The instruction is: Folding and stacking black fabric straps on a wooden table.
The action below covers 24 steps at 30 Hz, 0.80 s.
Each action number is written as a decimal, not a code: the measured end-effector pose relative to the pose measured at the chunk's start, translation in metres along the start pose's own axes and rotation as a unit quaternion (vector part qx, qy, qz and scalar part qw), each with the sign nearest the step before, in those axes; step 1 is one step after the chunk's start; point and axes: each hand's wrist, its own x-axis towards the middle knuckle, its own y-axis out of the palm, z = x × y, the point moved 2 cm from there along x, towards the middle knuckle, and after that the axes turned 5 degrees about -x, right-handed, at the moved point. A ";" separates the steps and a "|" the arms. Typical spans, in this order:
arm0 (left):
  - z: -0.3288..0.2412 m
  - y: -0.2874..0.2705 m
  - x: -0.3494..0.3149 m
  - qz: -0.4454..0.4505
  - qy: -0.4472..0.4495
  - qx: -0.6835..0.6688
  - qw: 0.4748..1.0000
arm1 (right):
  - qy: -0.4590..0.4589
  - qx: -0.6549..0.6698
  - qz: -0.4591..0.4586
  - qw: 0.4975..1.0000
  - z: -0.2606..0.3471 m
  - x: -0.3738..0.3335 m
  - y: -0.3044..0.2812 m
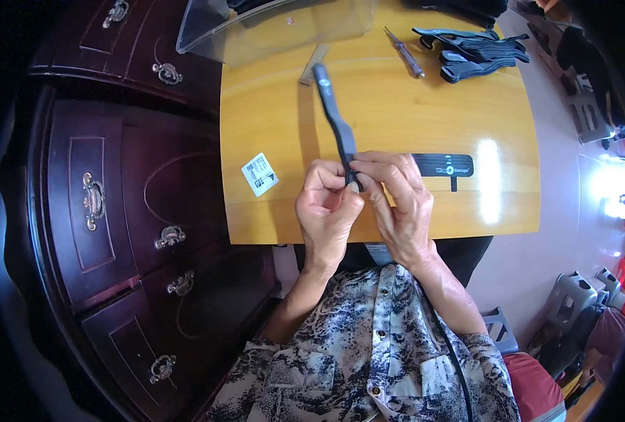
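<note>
A long dark grey strap (334,116) is pinched near its lower end between my left hand (329,213) and my right hand (399,200), above the near part of the table. From my fingertips it rises and leans away to the left, its free end over the tabletop. Both hands are closed, thumbs and fingers meeting at the strap's end, whose details my fingers cover. Just right of my right hand lies a flat black strap (442,165) with pale print and a small tab, its left end partly hidden behind that hand.
On the yellow wooden table (256,218) are a white printed label (260,174), a slim pen-like tool (404,53), a pile of dark straps (474,55) and a clear plastic bin (277,32). Dark wooden drawers (94,200) stand left; grey plastic stools (572,299) stand right.
</note>
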 end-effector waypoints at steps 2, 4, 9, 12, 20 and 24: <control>0.001 0.000 0.001 0.011 0.016 -0.003 1.000 | -0.023 -0.030 -0.011 0.999 0.001 0.004 0.003; -0.006 0.007 0.005 0.016 -0.006 -0.026 1.000 | 0.061 0.040 0.008 0.997 -0.003 0.012 -0.001; -0.012 0.008 0.008 0.040 -0.026 -0.002 0.999 | 0.113 0.007 -0.070 0.991 -0.033 0.027 0.002; -0.013 0.008 -0.012 0.066 -0.066 -0.052 0.994 | 0.208 0.138 -0.036 0.968 -0.056 0.043 -0.018; -0.008 0.002 0.006 0.044 -0.069 -0.075 0.994 | 0.300 0.374 0.074 0.875 -0.027 0.038 -0.028; -0.008 0.001 0.005 0.041 -0.054 -0.067 0.995 | 0.223 0.431 0.108 0.868 -0.017 0.025 -0.022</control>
